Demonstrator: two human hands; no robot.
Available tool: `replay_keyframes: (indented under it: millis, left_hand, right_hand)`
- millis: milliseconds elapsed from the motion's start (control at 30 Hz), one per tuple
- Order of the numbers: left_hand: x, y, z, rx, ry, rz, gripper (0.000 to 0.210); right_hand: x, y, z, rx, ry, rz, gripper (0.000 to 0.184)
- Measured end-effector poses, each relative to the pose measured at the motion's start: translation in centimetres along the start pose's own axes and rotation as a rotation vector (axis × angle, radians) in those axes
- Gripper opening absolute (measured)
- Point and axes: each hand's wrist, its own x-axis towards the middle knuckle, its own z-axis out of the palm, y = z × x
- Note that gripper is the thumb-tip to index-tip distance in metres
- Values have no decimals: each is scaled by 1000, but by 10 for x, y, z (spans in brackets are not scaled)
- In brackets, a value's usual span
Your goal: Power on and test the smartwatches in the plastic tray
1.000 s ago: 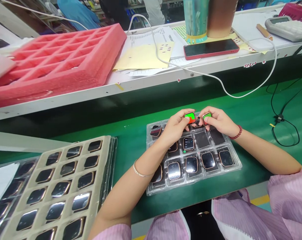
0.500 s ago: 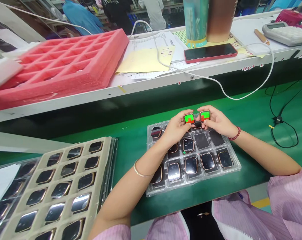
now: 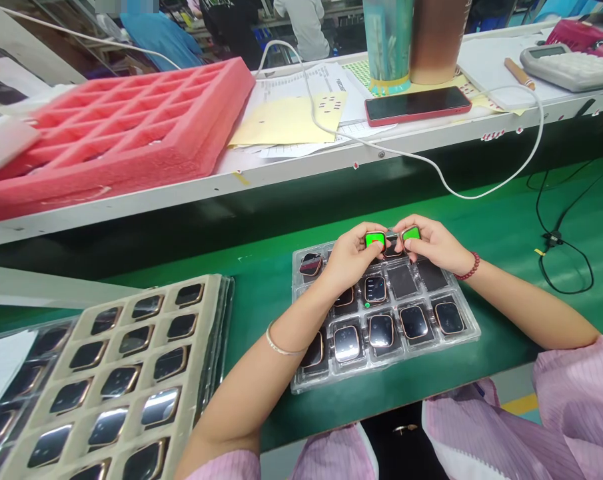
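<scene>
Over there, the left hand point(image 3: 352, 252) pinches a lit watch point(image 3: 375, 238) while the right hand point(image 3: 432, 243) grips a second watch point(image 3: 411, 233) just beside it, a clear tray point(image 3: 381, 360) beneath both. The watches look light and stiff, their glass probably slick and scratchable; the rims seem the surest hold.

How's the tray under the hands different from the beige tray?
The clear tray is see-through; the beige tray is not. The clear tray sits beneath the left hand and right hand; the beige tray lies further left. One watch in the clear tray shows lit text; watches in the beige tray look dark. Both hold watches in rows.
</scene>
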Motion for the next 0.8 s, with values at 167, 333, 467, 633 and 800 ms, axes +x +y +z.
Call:
replay_keyframes:
  millis: [167,333,467,633,800]
  left_hand:
    - [-1,0,0,-12,-7,-5,24]
    - [-1,-2,0,-10,-11,10,28]
    - [-1,-4,0,1,-13,20,31]
    - [-2,-5,0,32,-11,15,35]
    - [-2,-3,0,21,12,21,33]
  right_hand:
    - [-1,-2,0,-22,20,12,23]
    - [-1,-2,0,-17,2,-5,26]
    - [0,0,0,-13,-2,-34,35]
    - [1,4,-1,-10,-7,-52,43]
    - [1,5,-2,13,-1,-54,43]
